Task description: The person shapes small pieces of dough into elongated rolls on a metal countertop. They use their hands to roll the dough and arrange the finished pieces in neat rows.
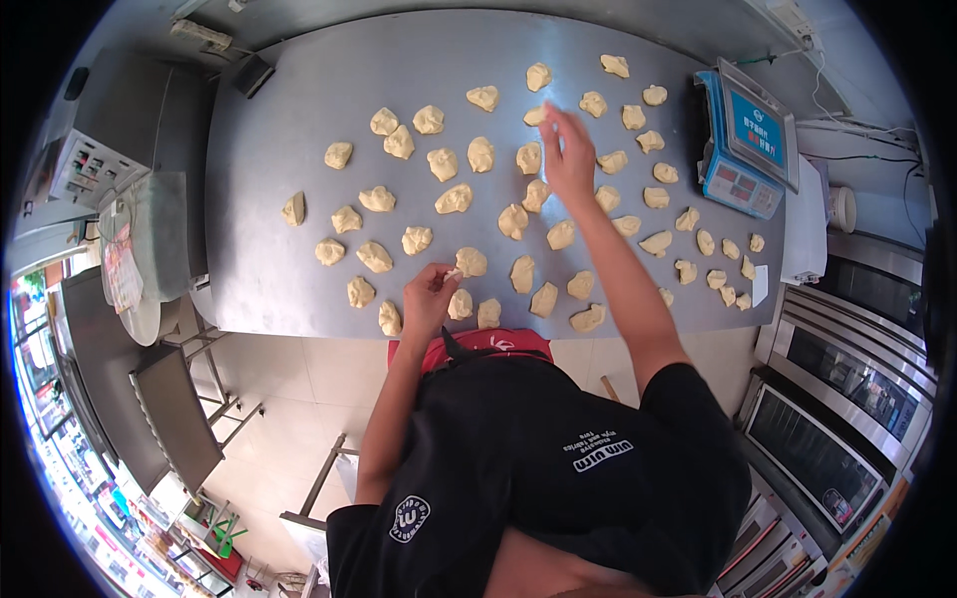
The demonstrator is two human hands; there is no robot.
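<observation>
Many lumps of pale yellow dough lie spread over a steel worktable [258, 134]. At the table's near edge, my left hand [428, 297] pinches a small pale scrap of dough [452, 275] between thumb and fingertips. A dough lump [472, 261] lies just beyond those fingers, and another lump [460, 305] is close beside them. My right hand [570, 157] reaches far across the table, slightly blurred. Its thumb and fingertips meet the right end of a dough lump [534, 116]; whether they grip it I cannot tell. Smaller dough pieces [716, 279] are grouped at the right.
A blue digital scale [740, 183] with a steel pan [755, 127] stands at the table's right end. Near it lies a white card-like piece [760, 285]. A small dark box [253, 76] sits at the far left corner. Ovens [815, 456] stand to the right.
</observation>
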